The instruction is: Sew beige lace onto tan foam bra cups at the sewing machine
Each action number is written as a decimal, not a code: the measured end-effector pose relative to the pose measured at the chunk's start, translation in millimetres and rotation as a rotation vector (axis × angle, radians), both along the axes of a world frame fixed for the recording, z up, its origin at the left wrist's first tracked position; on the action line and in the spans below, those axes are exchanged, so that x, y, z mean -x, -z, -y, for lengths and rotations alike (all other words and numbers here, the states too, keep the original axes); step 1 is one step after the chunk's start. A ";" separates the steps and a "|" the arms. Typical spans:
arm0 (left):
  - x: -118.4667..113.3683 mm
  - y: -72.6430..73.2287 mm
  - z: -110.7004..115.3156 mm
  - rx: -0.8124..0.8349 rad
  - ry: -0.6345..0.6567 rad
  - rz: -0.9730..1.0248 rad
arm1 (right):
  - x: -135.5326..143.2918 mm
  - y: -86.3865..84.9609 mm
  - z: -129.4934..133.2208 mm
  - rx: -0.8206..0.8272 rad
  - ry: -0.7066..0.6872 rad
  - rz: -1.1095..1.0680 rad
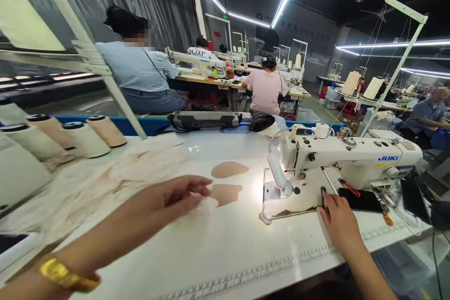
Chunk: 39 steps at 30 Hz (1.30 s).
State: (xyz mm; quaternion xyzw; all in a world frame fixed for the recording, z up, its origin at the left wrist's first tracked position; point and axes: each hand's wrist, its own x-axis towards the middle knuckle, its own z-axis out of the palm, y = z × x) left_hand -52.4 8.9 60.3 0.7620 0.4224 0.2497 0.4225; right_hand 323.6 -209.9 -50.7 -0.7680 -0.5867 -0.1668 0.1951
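Observation:
My left hand (179,194) reaches over the white table, thumb and fingers closed on a blurred, thin pale fabric piece (210,203). Its fingertips are at the left edge of a tan fabric piece (228,194) with a notched right side. Just behind that lies a second, rounded tan fabric piece (229,169). On the right, my right hand (340,219) has its fingers closed around a small dark tool (323,195), whose exact kind I cannot make out, at the front of the sewing machine (351,157). The machine's needle area is lit.
Crumpled pale fabric (116,183) and thread cones (82,138) occupy the left side. Orange-handled snips (349,188) and a black phone (362,199) lie beside my right hand. A printed ruler (267,267) runs along the front edge. Several people sit at machines beyond.

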 end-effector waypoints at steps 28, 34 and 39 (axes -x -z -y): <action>-72.6 52.7 71.4 0.513 0.467 0.308 | 78.7 -37.3 -17.7 0.049 -0.602 -0.176; -76.3 51.2 75.5 0.487 0.472 0.252 | 106.6 -32.5 -36.4 -0.105 -0.541 0.177; -27.1 12.3 50.6 -0.008 0.400 -0.120 | 71.8 -26.3 -19.7 -0.068 -0.457 0.080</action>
